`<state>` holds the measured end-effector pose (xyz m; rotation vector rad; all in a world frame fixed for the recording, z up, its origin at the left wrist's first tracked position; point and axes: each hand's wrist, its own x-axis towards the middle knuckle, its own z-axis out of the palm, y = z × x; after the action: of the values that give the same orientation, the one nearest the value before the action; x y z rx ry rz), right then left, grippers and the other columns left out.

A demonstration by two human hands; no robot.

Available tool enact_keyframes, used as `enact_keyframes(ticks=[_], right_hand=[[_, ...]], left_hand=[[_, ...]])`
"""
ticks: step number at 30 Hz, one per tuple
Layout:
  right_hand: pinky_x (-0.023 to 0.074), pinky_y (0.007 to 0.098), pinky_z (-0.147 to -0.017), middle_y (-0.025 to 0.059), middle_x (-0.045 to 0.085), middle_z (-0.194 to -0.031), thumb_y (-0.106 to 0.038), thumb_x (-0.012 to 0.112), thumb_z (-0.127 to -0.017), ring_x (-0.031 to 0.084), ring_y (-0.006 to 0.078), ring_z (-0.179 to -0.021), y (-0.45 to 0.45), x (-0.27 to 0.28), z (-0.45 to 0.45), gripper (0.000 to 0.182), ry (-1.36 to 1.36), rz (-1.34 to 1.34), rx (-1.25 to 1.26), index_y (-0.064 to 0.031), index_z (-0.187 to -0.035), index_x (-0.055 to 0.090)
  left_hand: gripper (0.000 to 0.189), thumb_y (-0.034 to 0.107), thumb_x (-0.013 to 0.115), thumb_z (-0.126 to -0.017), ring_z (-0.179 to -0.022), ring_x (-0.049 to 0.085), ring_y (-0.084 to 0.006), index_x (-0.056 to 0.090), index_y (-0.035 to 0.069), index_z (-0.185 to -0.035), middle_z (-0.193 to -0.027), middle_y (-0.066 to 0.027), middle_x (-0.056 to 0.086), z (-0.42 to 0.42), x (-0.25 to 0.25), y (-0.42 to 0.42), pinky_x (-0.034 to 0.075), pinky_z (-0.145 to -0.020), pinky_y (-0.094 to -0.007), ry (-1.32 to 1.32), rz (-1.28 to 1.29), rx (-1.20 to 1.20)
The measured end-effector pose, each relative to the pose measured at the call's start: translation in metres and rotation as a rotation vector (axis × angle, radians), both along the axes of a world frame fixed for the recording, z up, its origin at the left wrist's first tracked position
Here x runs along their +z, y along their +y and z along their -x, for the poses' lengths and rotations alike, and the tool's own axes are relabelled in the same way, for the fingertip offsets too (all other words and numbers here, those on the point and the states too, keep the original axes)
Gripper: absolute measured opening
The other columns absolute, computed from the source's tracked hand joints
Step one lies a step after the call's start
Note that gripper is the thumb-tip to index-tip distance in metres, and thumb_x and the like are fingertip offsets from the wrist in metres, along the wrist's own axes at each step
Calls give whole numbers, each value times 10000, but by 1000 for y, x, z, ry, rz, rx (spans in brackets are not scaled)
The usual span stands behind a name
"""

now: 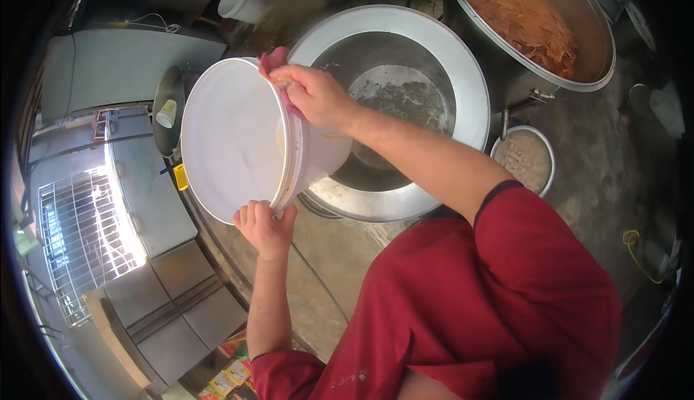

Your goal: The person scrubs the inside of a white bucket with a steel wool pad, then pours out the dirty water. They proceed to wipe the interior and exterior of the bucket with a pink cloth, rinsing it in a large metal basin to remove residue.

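Note:
Tipped on its side, a large white plastic bucket shows its open mouth at the left of centre, its base over a wide round metal basin. My left hand grips the bucket's lower rim. At the upper rim, my right hand presses a reddish-pink cloth against the bucket. Inside the bucket I see only smooth white wall. The basin has a broad pale rim and a dark well, with whitish, foamy-looking patches in its middle.
A tall metal pot of orange-brown food stands at the upper right, above a small bowl with pale pieces in cloudy liquid. Another white bucket is at the upper left. A wok-like pan holds a cup.

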<state>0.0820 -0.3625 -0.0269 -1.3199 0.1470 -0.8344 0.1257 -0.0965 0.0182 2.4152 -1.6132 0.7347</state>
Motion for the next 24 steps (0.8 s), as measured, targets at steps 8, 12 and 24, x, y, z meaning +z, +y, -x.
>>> enact_keyframes(ticks=[8,12,24], right_hand=[[481,359,-850,124,648,-1040,-17,617,-824,597,294,-1035,63,-6,42,184,-99,429,-460,-21,-1007,617],[499,299,-749,64,665,-952,-69,622,-869,623,159,-834,-27,-7,-17,175,42,36,72,5,-1028,633],[490,317,-841,87,644,-1083,-24,606,-849,609,214,-946,16,-17,30,111,-40,259,-201,-18,-953,644]], left_hand=[[362,184,784,-599,-665,502,-270,460,103,-738,-686,-37,478,-1,-5,-13,371,-721,-387,-16,-11,33],[364,195,792,-602,-666,509,-272,469,99,-742,-683,-41,479,0,-2,-8,375,-710,-390,-15,-12,-6],[350,189,764,-598,-635,491,-271,441,106,-703,-663,-39,473,0,-4,-19,365,-672,-390,-16,18,7]])
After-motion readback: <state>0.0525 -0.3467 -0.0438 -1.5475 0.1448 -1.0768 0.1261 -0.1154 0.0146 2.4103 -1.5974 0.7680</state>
